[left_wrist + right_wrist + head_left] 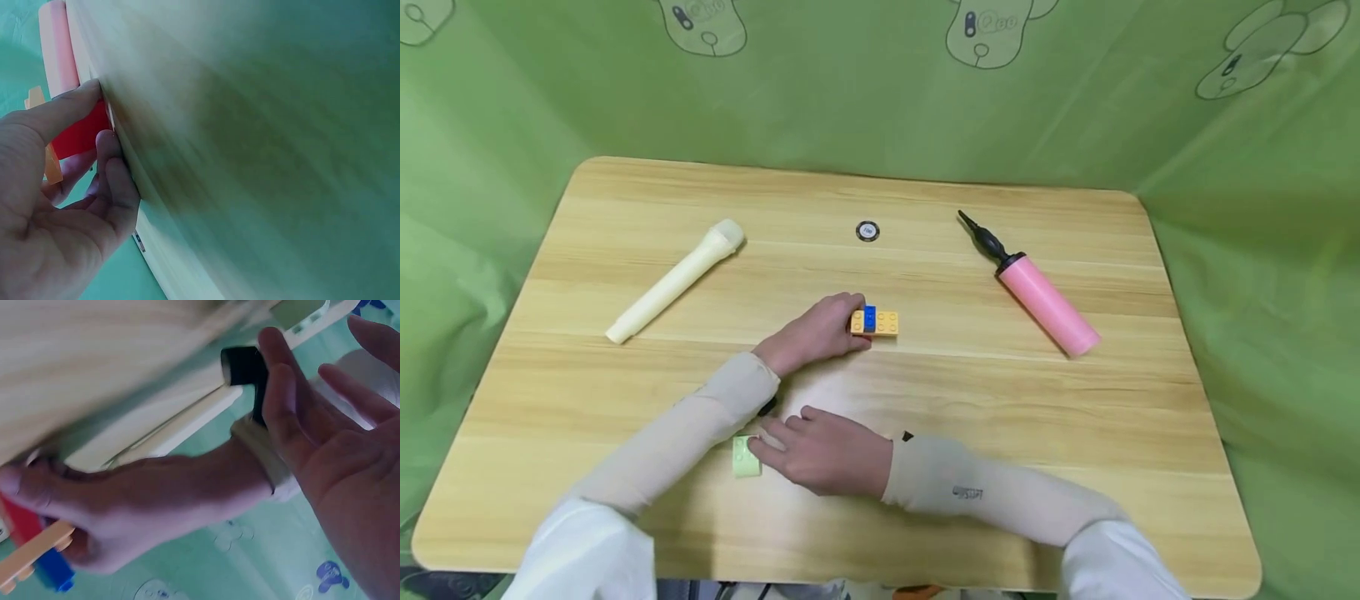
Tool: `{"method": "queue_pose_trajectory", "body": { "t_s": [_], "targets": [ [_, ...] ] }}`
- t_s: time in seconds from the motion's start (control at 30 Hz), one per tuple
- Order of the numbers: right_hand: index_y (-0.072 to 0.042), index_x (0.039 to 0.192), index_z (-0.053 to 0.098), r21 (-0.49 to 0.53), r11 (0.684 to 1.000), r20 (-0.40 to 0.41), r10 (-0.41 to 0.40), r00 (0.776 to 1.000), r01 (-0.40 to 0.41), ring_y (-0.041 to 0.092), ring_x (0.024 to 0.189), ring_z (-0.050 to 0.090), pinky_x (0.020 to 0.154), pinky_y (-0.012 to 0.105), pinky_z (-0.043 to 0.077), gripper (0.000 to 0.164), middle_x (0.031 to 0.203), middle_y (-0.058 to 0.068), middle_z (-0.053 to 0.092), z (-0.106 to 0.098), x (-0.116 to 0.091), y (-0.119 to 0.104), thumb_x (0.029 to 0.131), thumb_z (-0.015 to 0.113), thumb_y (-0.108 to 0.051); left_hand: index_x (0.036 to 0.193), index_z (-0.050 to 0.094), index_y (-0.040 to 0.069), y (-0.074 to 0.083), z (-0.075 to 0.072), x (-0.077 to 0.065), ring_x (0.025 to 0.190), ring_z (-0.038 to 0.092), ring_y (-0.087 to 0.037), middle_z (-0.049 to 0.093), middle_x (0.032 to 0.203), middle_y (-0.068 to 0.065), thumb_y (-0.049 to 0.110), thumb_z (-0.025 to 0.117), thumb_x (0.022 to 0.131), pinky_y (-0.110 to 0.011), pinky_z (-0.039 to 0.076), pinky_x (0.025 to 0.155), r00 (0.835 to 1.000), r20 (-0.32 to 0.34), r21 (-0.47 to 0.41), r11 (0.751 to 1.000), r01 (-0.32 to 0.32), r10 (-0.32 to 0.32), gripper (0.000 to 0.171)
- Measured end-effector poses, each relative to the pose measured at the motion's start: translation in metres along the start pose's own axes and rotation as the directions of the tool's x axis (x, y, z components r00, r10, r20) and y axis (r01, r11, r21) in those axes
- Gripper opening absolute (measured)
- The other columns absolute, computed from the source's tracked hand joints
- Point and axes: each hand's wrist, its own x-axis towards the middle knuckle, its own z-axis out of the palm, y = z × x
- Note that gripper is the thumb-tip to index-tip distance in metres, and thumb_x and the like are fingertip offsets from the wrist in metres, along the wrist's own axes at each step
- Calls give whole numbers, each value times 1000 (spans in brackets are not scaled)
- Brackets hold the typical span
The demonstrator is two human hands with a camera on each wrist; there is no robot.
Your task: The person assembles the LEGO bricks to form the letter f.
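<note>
My left hand [820,329] grips a small stack of toy building bricks. Its fingers and thumb are around the red brick [81,132] at the bottom, low against the table. A yellow-orange brick [886,322] lies crosswise over the red one, and a narrow blue brick [869,318] shows among its studs. Closer to the table's front, my right hand [831,454] has its fingers extended and holds nothing. Beside its fingertips sits a light green brick [746,457] with a curved lower side, partly covered by a finger in the head view.
A cream toy microphone [673,283] lies at the left of the wooden table [1000,400]. At the back middle is a round black-and-white chip [867,231]. A pink hand pump [1048,306] with a black nozzle lies on the right. Green cloth [865,117] hangs behind.
</note>
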Motion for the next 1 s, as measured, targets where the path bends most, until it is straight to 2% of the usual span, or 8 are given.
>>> {"method": "queue_pose_trajectory", "body": {
  "t_s": [0.23,0.3,0.4,0.47,0.57,0.67,0.87,1.0],
  "targets": [
    [-26,153,39,46,999,94,-7,996,2,10,73,54,62,20,45,54,138,3,50,12,10,-11,102,48,-11,108,58,3,1,-1,0,82,56,-18,61,94,-5,21,80,87,-31,48,73,1000,-1,-5,1000,3,-3,36],
    [-30,153,38,34,999,107,-21,994,17,11,78,56,65,20,46,55,144,2,48,15,10,-12,103,49,-12,107,58,3,1,-1,0,82,56,-18,61,94,-5,21,80,87,-31,48,73,1000,-1,-11,1000,4,-4,35],
    [-31,149,44,4,1000,113,-31,993,31,12,89,59,68,22,49,49,151,-1,45,18,9,-14,103,51,-16,108,58,3,1,-1,0,82,56,-18,61,94,-5,21,80,87,-31,48,73,1000,-1,-8,1000,2,-2,36],
    [-30,142,51,-4,999,100,-33,994,33,11,90,58,68,21,48,42,146,-1,49,19,9,-14,103,51,-15,108,58,3,0,0,0,82,55,-18,61,94,-5,21,80,87,-31,48,73,1000,-2,-5,1000,2,-2,35],
    [-26,129,58,3,999,79,-38,996,38,10,83,56,65,20,44,32,128,-1,54,20,9,-13,102,51,-11,107,58,3,-2,1,0,81,55,-18,61,94,-5,22,80,87,-32,48,73,1000,-4,-1,1000,-1,1,36],
    [-24,121,61,20,999,64,-46,997,45,10,75,51,63,20,40,27,111,-1,53,21,8,-11,100,53,-8,107,58,3,-2,1,0,81,55,-18,61,94,-5,22,80,87,-32,48,73,1000,-7,-4,1000,1,-1,35],
    [-22,121,62,74,997,63,-35,997,30,10,72,49,62,20,40,27,104,0,53,22,-2,-3,98,59,-9,109,58,3,-1,1,-1,82,55,-18,61,95,-5,22,80,87,-31,48,73,1000,5,-14,1000,11,-11,36],
    [-20,121,62,136,990,92,17,996,-29,11,73,47,61,21,37,28,99,-1,52,24,-13,4,97,58,-7,108,58,4,-1,0,-1,81,55,-18,61,94,-4,22,80,87,-31,48,72,1000,-2,-10,1000,7,-7,36]
  ]
}}
